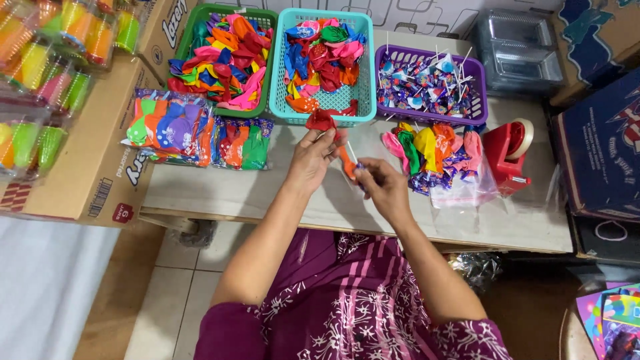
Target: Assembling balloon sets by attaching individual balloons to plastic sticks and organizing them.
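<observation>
Head view, looking down on desk.

Left hand raised over desk centre, fingers pinched on a red balloon, held just near of the teal basket.

Right hand just right of it, fingers closed on an orange balloon and a thin white stick; clear plastic bag possibly held too, cannot tell.

Far row, left to right: green basket heaped with mixed balloons, teal basket part-filled, purple basket of wrapped lollipops.

Left on desk: packets of balloons.

Right of hands: small filled bags, then red tape dispenser.

Cardboard box at far left edge.
</observation>
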